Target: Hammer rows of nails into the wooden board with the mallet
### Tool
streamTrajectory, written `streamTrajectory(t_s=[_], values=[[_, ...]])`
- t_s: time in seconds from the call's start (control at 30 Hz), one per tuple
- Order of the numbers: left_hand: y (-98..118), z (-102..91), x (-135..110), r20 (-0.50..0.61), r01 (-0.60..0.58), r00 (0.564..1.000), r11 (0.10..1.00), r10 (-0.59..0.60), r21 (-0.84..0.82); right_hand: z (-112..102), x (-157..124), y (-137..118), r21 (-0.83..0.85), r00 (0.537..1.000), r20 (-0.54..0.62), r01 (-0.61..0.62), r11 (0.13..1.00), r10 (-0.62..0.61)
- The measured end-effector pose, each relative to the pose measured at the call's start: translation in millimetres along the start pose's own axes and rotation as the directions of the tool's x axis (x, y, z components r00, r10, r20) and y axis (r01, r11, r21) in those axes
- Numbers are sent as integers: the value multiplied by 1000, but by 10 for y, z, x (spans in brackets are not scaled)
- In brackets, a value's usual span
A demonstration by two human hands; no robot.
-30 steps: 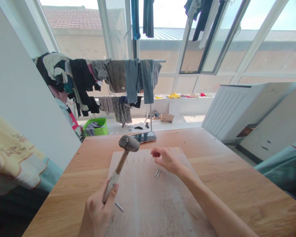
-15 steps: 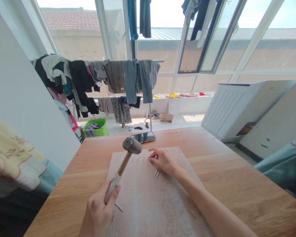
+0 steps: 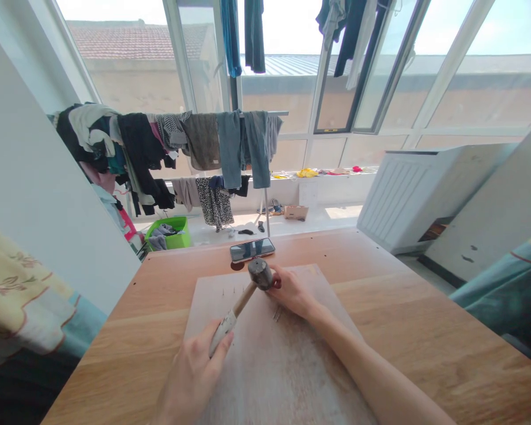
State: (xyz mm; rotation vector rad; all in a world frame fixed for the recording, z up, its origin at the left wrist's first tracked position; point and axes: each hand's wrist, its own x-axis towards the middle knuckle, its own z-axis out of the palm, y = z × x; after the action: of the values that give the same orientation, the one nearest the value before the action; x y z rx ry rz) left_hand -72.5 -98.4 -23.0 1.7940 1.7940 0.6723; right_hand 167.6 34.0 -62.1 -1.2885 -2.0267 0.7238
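Note:
My left hand (image 3: 194, 378) is wrapped round the wooden handle of a hammer (image 3: 243, 296). The hammer's dark head is low over the far part of a pale wooden board (image 3: 274, 360), right beside my right hand (image 3: 292, 290). My right hand rests on the board with its fingertips pinched together under the hammer head; what they hold is too small to make out. A row of small nails (image 3: 228, 290) stands in the board to the left of the head. Two loose nails (image 3: 275, 315) lie by my right wrist.
The board lies on a wooden table (image 3: 425, 330). A phone (image 3: 252, 249) lies at the table's far edge. Beyond stand a rack of hanging clothes (image 3: 181, 147), a green basket (image 3: 168, 232), windows and white panels (image 3: 425, 189) at the right.
The hammer head has swung forward, right and down to just beside my right fingertips. My right hand has stayed at the same spot on the board. The camera has shifted slightly.

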Motion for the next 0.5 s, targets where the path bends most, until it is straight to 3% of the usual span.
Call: streamTrajectory(t_s=[0.17, 0.33, 0.5], values=[[-48, 9, -7, -23, -10, 1000, 1000, 10, 17, -28, -4, -42, 3, 1000, 0, 2, 1000, -2], [-162, 30, -52, -124, -36, 992, 998, 29, -48, -300, -69, -167, -57, 998, 57, 9, 998, -6], [-262, 20, -80, -199, -52, 979, 997, 39, -60, -520, -202, -369, -186, 953, 293, 139, 973, -80]])
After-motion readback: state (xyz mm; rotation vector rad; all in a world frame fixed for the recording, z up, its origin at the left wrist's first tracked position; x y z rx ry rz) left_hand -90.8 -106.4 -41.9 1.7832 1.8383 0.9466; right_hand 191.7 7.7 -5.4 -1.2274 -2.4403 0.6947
